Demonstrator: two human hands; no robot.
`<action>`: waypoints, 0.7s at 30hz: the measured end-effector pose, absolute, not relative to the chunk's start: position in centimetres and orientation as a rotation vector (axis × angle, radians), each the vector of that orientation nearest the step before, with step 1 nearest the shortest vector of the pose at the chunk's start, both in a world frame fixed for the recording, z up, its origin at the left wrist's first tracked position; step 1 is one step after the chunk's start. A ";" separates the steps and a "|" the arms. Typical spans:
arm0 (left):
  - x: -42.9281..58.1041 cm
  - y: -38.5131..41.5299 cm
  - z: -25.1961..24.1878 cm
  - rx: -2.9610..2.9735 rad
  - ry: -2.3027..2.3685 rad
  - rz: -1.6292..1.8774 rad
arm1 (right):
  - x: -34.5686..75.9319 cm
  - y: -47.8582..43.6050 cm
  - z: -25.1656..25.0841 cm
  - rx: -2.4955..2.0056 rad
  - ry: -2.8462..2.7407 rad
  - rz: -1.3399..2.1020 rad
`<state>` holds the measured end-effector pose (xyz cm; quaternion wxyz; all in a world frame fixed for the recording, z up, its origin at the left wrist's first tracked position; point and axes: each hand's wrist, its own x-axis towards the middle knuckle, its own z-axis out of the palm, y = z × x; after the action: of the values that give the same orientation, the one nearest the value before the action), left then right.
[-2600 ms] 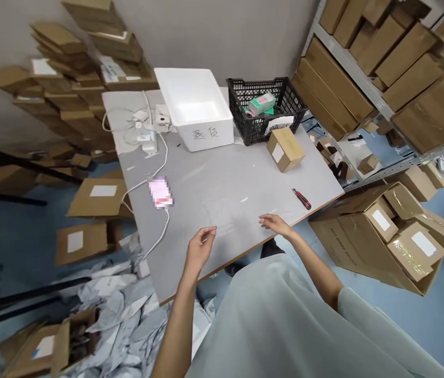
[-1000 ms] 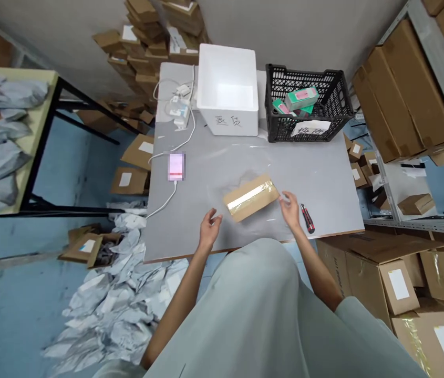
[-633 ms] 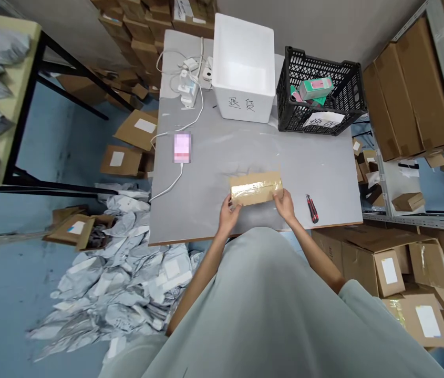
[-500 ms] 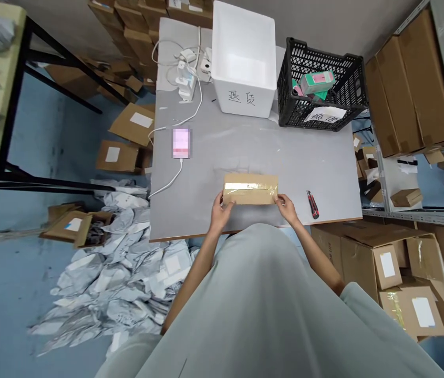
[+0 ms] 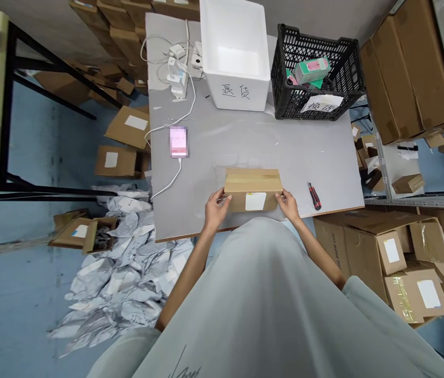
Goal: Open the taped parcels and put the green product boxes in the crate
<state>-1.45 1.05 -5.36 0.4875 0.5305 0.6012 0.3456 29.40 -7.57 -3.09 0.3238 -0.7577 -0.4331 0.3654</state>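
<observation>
A brown cardboard box is at the near edge of the grey-topped table, its white label facing me. My left hand grips the box's left end, thumb on the front face. At the opposite end my right hand holds it the same way. To the right of that hand lies a red and black box cutter, touched by neither hand. A phone with a blurred screen rests on the left, a white cable plugged into it.
At the table's back stand a white foam box and a black plastic crate holding green-and-pink boxes. A power strip sits back left. Grey mailing bags pile on the floor at left; cartons are stacked at right.
The box has been turned in my hands: its taped face was uppermost, and now a plain top and a labelled front side show. Both hands remain at its ends. The view has shifted slightly.
</observation>
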 end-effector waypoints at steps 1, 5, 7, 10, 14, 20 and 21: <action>-1.3 1.3 -5.4 1.303 1.483 0.846 | 29.7 -7.3 -3.1 -2.028 -1.145 0.904; -0.5 2.6 -6.2 1.297 1.559 0.831 | 30.6 -5.4 -3.8 -2.072 -1.182 0.825; -0.1 3.5 -6.8 1.292 1.553 0.843 | 31.1 -4.0 -4.3 -2.067 -1.202 0.835; 0.2 4.9 -7.7 1.283 1.509 0.846 | 31.8 -2.2 -5.2 -2.057 -1.200 0.870; 0.7 6.0 -8.7 1.240 1.471 0.793 | 32.5 -0.6 -6.6 -2.040 -1.191 0.947; 0.5 4.6 -9.6 1.155 1.484 0.703 | 33.6 -1.7 -8.6 -1.928 -1.105 1.084; 0.3 4.0 -9.7 1.131 1.482 0.694 | 33.8 -2.4 -8.8 -1.902 -1.071 1.125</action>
<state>0.29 4.01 -9.71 0.5448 0.4768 0.6247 0.2925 33.81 -2.40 -8.81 0.3363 -0.7296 -0.4107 0.4313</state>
